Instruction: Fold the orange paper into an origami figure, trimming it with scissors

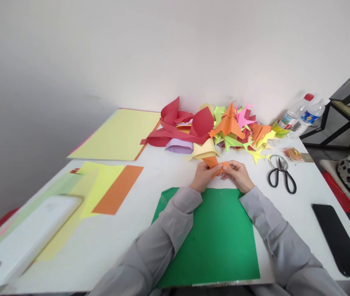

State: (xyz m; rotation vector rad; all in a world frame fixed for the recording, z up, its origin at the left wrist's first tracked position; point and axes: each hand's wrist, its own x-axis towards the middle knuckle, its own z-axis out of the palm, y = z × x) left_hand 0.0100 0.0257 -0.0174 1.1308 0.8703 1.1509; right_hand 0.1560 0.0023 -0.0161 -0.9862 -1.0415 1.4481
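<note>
Between my two hands is a small folded piece of orange paper (211, 161), held just above the far edge of a green sheet (218, 234). My left hand (204, 176) pinches its left part, thumb on top. At its right end my right hand (238, 174) grips the paper between thumb and fingers. The folds under my fingers are partly hidden. Right behind my hands stands a cream paper ring with pointed ends (204, 150). Black-handled scissors (281, 174) lie to the right of my right hand.
Folded paper planes and stars (228, 123) and red paper loops (175, 123) are heaped by the wall. Two bottles (293, 115) stand back right; a black phone (339, 240) lies right. At left are a yellow sheet (119, 133), orange strip (119, 189) and white device (29, 234).
</note>
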